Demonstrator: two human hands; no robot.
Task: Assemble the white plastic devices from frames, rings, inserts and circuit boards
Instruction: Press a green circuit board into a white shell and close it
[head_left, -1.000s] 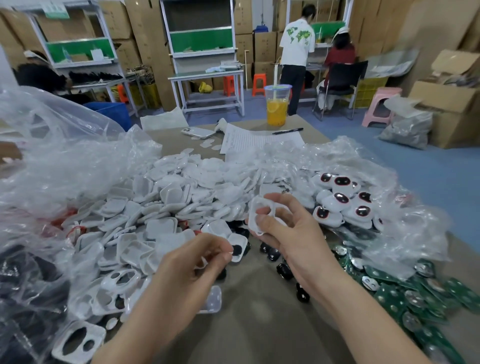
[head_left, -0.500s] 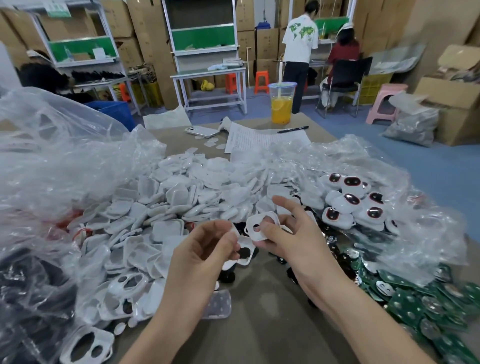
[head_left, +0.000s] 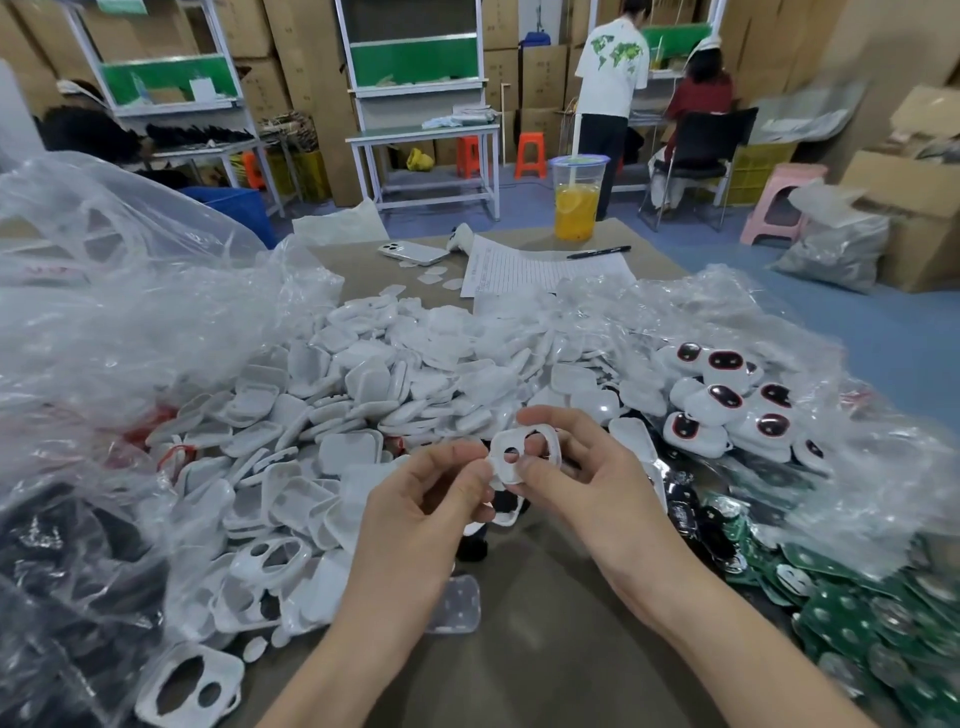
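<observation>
On the matte brown table (head_left: 545, 639), a two-holed flat white frame (head_left: 156, 680) lies by the near edge. Above the middle, the right hand (head_left: 592, 488) pinches another thin, rounded white plastic frame (head_left: 497, 461). The left hand (head_left: 431, 504) has curled fingertips at that frame's left rim; whether they grip is blurred. Beyond lies a heap of smooth white shells (head_left: 363, 405) amid crinkled clear bags (head_left: 130, 312). Green circuit boards (head_left: 857, 623) crowd the right edge.

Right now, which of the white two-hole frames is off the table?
The frame pinched in the right hand at centre, raised above the pile. The other two-hole frames lie untouched among the loose parts at lower left.
</observation>
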